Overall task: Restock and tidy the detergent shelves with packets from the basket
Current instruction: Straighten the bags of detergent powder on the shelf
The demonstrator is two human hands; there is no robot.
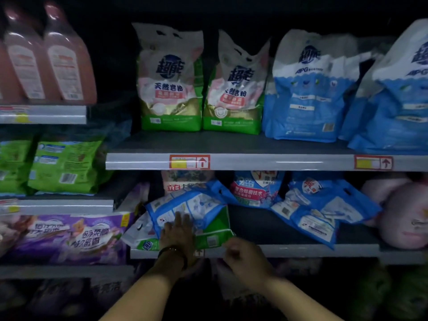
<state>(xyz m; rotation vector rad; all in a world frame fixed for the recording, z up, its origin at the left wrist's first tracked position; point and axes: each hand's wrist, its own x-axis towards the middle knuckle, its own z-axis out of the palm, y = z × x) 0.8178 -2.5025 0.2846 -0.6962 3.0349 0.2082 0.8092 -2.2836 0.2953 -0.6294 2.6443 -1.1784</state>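
On the lower shelf [278,250] a blue and white detergent packet [187,205] lies flat on top of a green and white packet [215,235]. My left hand [177,232] rests flat on this pile with fingers straight. My right hand [240,253] is at the shelf's front edge, fingers curled, by the corner of the green packet; whether it pinches that corner is unclear. No basket is in view.
More blue packets [317,209] lie tumbled to the right on the same shelf, beside a pink bag [403,218]. The shelf above holds upright green packets [170,82] and blue packets [308,89]. Purple packs [69,237], green packs and pink bottles [62,59] fill the left bay.
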